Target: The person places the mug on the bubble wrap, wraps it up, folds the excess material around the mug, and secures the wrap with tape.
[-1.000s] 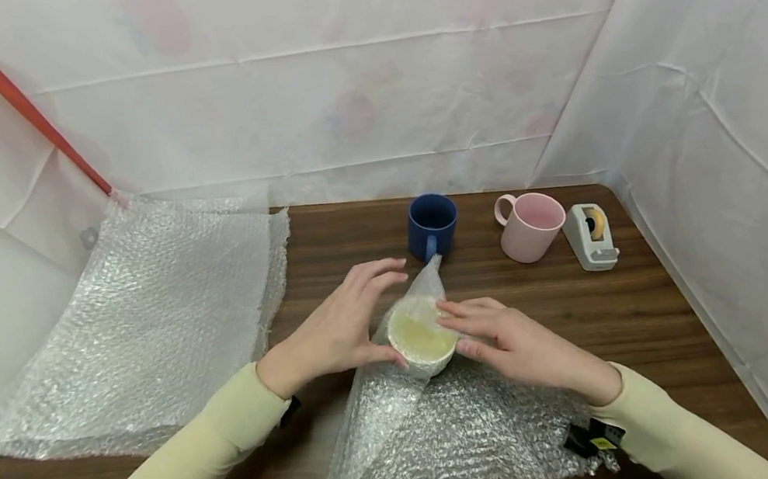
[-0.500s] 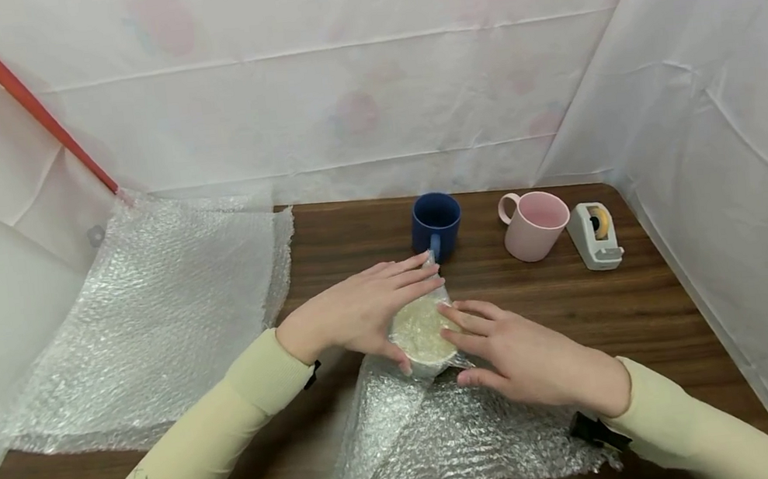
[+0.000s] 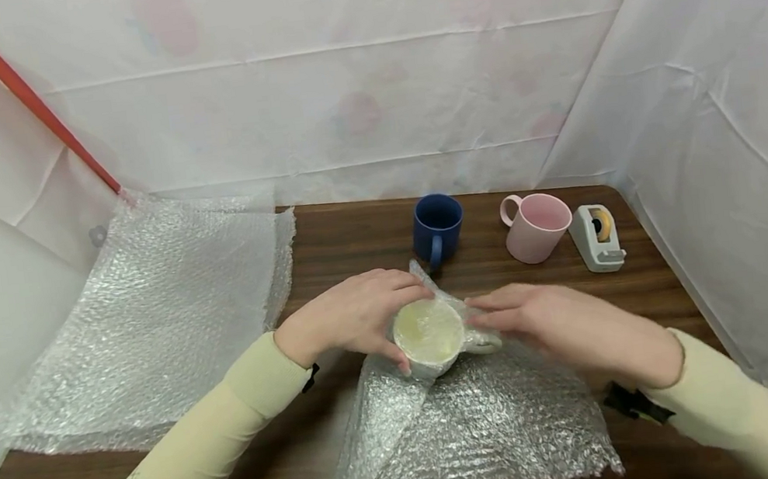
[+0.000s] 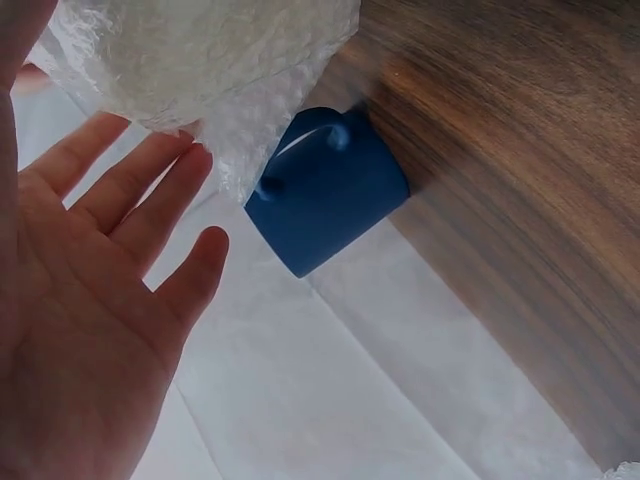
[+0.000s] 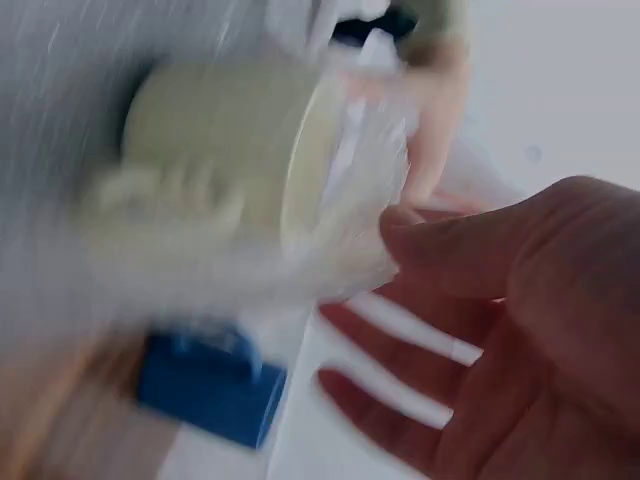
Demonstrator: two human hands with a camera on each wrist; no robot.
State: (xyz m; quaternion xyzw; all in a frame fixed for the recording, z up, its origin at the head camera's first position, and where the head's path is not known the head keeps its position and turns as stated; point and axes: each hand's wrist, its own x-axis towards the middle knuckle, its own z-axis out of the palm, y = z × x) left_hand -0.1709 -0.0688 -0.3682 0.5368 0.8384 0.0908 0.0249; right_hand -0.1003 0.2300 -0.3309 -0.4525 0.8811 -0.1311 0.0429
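A pale yellow mug (image 3: 427,334) stands on a sheet of bubble wrap (image 3: 495,431), part of which is folded over its mouth. Its handle (image 3: 483,344) points right. My left hand (image 3: 356,312) holds the wrapped mug from the left, thumb on the near side and fingers at the far side. In the left wrist view those fingers (image 4: 150,195) reach the wrap fairly straight. On the right my right hand (image 3: 540,317), blurred, hovers above the handle with its fingers extended. In the right wrist view its thumb (image 5: 430,235) is right at the wrap's edge.
Behind the wrapped mug stand a blue mug (image 3: 437,226) and a pink mug (image 3: 537,227). At the back right is a tape dispenser (image 3: 597,239). More bubble wrap (image 3: 174,316) lies at the left. White cloth (image 3: 312,91) hangs around the wooden table (image 3: 334,237).
My right hand has moved right, off the mug's top, and the handle now shows. My left hand has come farther over the mug. The wrap's pointed end has shifted slightly left.
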